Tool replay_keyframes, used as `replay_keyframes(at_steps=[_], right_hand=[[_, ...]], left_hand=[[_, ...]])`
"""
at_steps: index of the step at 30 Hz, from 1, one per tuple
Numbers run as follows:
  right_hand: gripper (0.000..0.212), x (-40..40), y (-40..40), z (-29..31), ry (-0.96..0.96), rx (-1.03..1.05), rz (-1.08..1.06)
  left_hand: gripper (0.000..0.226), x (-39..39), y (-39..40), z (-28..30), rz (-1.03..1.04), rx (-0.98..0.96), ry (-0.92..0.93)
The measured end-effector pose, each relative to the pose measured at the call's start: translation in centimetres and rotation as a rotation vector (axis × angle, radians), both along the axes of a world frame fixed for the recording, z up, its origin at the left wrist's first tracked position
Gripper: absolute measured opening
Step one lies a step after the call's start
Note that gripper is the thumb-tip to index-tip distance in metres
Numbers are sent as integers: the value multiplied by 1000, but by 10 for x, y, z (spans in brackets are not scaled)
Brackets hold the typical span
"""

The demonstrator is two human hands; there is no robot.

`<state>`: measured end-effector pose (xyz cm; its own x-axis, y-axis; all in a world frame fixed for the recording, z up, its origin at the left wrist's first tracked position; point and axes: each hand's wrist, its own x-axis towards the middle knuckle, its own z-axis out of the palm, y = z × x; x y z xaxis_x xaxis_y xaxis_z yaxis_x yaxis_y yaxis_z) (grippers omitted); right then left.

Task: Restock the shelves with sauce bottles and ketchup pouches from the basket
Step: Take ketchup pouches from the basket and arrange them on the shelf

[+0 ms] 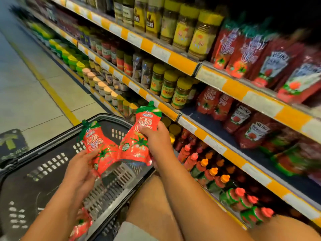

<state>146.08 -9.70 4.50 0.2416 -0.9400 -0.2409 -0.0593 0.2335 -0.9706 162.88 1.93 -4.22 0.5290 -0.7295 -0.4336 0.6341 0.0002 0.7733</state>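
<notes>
A: We are holding two ketchup pouches above the basket (57,159), one in each hand. Our left hand (83,164) is curling its fingers under the lower half of the left pouch (99,146), with the thumb lying along its near edge.

B: And that pouch is leaning, is it not?

A: It is. Its long axis is running from the lower right up to the upper left, and its green spout is pointing away from us toward the basket's far rim. Our right hand (156,141) is gripping the right pouch (139,138) along its right edge, the thumb pressing across the printed front and the fingers wrapping behind (we cannot see their tips).

B: Which way is that one pointing?

A: Its green top is pointing up and slightly right, toward the middle shelf (217,145), and its long axis is standing nearly upright. The two pouches are touching at their lower corners.

B: What is lying in the basket?

A: We are seeing one more red pouch (81,225) at its near end, blurred and partly hidden by our left forearm; the rest of the grey mesh floor is showing bare. The middle shelf is carrying red pouches and dark Heinz pouches (255,133), and the bottom shelf is holding sauce bottles (215,180) with orange and pink caps standing upright.
</notes>
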Motion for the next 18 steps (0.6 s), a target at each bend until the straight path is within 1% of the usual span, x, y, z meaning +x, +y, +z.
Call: replay_keyframes(at_steps=[2, 4, 6, 7, 9, 12, 14, 15, 17, 18], right_hand=[[43, -27, -1, 7, -120, 67, -60], [31, -56, -1, 16, -202, 115, -105], [20, -88, -4, 24, -226, 146, -134], [17, -104, -4, 28, -234, 163, -144], [13, -134, -6, 33, -237, 193, -161], [19, -168, -15, 40, -173, 191, -184], [17, -187, -24, 43, -117, 152, -195], [17, -195, -29, 44, -79, 132, -196], [26, -210, -41, 43, 10, 109, -173], [31, -217, -46, 44, 59, 99, -154]], left_hand=[[20, -12, -5, 25, -18, -47, -4], [23, -27, -13, 47, -47, -96, 0], [21, -46, -20, 68, -84, -115, 21], [22, -56, -24, 79, -112, -121, 21], [43, -79, -31, 93, -203, -106, 27], [46, -116, -42, 112, -335, -91, -32], [50, -140, -54, 119, -356, -97, -93], [42, -151, -60, 121, -355, -102, -127], [26, -170, -73, 121, -350, -76, -197], [26, -180, -80, 121, -351, -54, -211]])
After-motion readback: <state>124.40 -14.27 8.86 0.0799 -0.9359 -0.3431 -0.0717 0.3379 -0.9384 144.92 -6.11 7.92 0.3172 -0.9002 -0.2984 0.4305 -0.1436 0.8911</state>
